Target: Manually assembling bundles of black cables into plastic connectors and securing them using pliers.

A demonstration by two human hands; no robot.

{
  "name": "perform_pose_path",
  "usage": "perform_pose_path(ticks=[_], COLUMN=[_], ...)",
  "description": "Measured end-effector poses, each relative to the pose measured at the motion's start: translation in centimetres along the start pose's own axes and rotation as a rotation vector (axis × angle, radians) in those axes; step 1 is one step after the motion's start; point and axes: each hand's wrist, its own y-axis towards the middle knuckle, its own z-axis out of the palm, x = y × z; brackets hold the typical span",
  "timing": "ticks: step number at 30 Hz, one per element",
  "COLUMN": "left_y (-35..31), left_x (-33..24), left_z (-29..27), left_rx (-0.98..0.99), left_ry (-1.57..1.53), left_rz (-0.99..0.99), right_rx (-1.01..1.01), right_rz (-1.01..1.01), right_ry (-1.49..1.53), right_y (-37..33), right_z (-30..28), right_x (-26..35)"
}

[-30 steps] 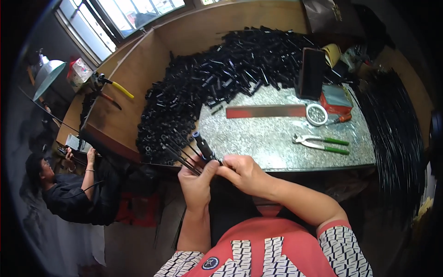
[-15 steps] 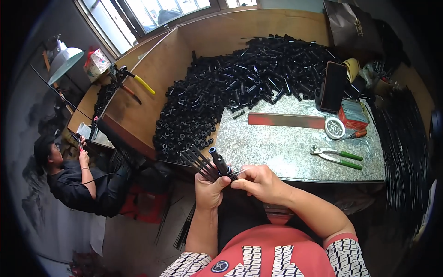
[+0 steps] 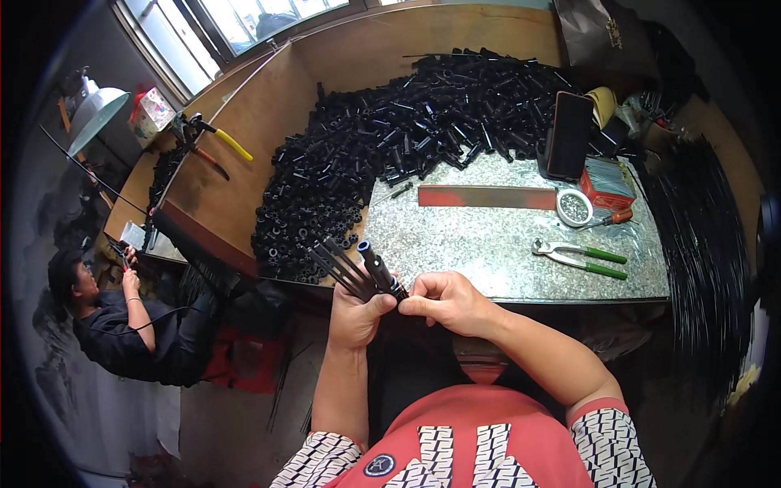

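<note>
My left hand (image 3: 355, 315) is closed round a black tube (image 3: 373, 264) and several thin, flat black ribs (image 3: 336, 262), much like umbrella ribs. The tube's hollow end points up and away, with the ribs fanned along its left side. At the lower end of the tube my right hand (image 3: 447, 302) is closed in a pinch, thumb against the bent forefinger. What lies between those fingertips is hidden. Both hands are close together, just off the near edge of the stone-patterned tabletop (image 3: 480, 248).
A heap of black tubular parts (image 3: 407, 122) fills the back and left. On the tabletop lie a red-grey metal bar (image 3: 488, 197), a white dish of small bits (image 3: 574, 208), green-handled pincers (image 3: 582, 259) and a phone (image 3: 569, 134). Black rods (image 3: 704, 260) hang right. A co-worker (image 3: 122, 317) sits left.
The view has shifted slightly, so the bench sits further left and higher. A thin pale strand by my right fingers no longer shows. My left hand keeps its hold on the tube and ribs.
</note>
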Motion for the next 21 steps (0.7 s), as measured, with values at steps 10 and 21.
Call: perform_pose_path(ticks=[10, 21], left_y=[-0.8, -0.7], left_x=[-0.5, -0.3], left_z=[1.3, -0.4], left_rx=[-0.100, 0.027], left_ry=[0.104, 0.033], left_rz=[0.032, 0.053], right_rx=[-0.046, 0.043], right_rz=[-0.062, 0.035], right_ry=[-0.121, -0.122], right_y=[-0.8, -0.6], right_z=[0.6, 0.3], right_x=[0.7, 1.4])
